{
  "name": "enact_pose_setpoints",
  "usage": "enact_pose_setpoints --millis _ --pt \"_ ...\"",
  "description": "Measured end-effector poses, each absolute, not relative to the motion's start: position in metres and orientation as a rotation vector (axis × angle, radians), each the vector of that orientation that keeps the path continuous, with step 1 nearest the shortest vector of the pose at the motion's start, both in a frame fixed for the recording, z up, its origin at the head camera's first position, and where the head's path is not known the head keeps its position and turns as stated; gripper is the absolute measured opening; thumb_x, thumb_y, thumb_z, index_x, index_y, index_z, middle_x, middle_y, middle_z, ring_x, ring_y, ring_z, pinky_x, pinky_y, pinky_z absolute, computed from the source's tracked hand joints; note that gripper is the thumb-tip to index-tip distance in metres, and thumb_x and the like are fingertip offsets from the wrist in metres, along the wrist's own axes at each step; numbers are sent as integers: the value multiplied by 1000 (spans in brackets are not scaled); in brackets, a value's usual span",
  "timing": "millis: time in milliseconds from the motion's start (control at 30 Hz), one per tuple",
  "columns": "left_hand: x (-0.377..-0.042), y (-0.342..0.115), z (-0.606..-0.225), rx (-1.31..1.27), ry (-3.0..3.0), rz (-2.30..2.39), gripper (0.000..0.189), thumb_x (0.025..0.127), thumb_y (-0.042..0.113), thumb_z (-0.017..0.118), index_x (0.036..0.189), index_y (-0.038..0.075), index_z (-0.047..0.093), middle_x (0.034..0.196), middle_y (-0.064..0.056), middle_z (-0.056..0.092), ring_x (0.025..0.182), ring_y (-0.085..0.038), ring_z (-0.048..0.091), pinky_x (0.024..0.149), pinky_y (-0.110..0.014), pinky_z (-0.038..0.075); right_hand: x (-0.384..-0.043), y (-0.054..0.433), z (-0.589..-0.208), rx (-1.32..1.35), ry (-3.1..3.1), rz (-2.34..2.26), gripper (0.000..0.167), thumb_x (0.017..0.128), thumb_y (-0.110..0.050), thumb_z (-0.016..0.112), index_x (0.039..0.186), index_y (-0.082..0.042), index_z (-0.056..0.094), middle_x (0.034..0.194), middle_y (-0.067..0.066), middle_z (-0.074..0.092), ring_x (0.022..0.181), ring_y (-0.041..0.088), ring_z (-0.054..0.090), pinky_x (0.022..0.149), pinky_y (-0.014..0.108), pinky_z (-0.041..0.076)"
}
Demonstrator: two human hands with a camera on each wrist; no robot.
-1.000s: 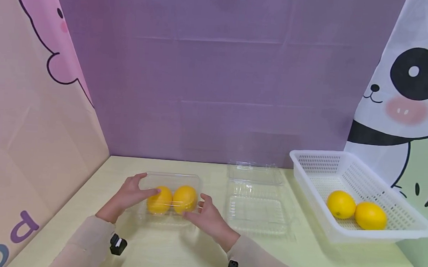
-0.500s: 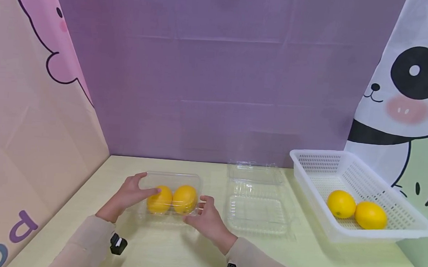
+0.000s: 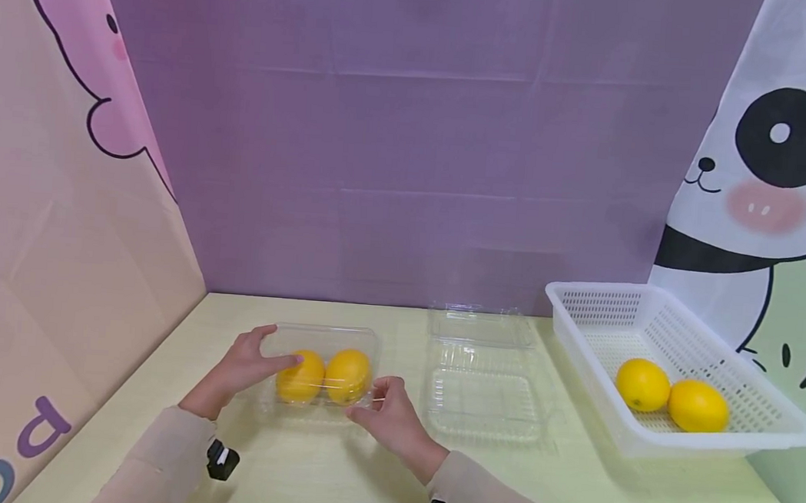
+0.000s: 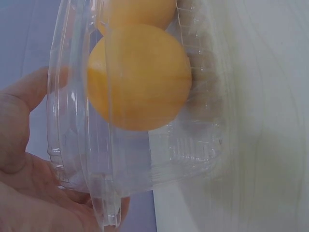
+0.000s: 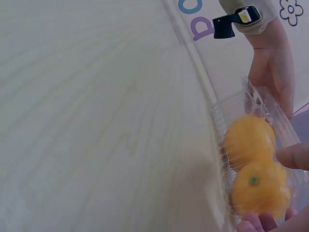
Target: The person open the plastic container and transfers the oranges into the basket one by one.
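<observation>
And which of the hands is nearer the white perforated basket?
Right: the right hand is at the filled clamshell's right end, left of the basket; the left hand is at the clamshell's left end, farther from the basket.

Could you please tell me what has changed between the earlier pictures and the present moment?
The right hand moved slightly: its fingers drew toward the person, closer to its thumb, at the near right corner of the filled box. The left hand on that box, the fruits inside, the open box, and the basket stayed as they were.
</observation>
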State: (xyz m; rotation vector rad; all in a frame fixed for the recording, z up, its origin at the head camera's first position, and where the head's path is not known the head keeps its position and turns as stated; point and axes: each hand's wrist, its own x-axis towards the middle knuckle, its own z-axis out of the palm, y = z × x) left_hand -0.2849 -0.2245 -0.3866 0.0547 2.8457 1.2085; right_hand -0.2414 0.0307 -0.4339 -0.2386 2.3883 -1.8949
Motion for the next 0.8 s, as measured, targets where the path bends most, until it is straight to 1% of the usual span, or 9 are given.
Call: enact_pose_setpoints --millis 267,367,500,633,700,800 --pt "-284 -224 -386 54 2843 1208 99 89 44 73 152 -12 21 151 -41 17 136 -56 24 109 -69 27 -241 30 -435 -198 2342 -1915 56 83 -12 80 123 2 43 113 12 49 96 24 52 81 37 53" --pt "-284 -224 -386 52 2839 1212 99 89 44 73 152 -12 21 151 -40 17 136 -56 25 109 -69 27 -242 31 -436 -215 2332 -1926 53 84 -11 80 122 2 45 112 12 49 95 23 53 79 37 52" --pt "-284 -225 -386 48 2828 1219 99 89 45 72 152 -11 20 151 -40 17 136 -56 24 109 -70 26 -242 32 -437 -280 2326 -1933 43 86 -10 78 114 2 48 103 10 48 89 21 52 72 31 49" --pt "-285 -225 -386 48 2826 1216 99 90 45 72 152 -11 20 152 -40 16 137 -56 24 109 -69 26 -241 33 -438 -344 2342 -1920 35 87 -10 77 103 -1 46 94 7 45 83 19 49 66 26 43" --pt "-285 -225 -386 52 2828 1214 99 90 44 72 152 -12 20 151 -40 17 137 -56 24 110 -69 26 -241 34 -438 -367 2354 -1899 32 89 -11 75 102 -2 47 92 6 46 81 18 48 65 24 42" --pt "-285 -226 -385 61 2827 1221 99 90 44 72 152 -12 20 152 -40 17 138 -56 23 110 -69 26 -241 34 -437 -388 2353 -1870 28 91 -11 72 104 -2 49 91 5 49 80 17 49 64 23 43"
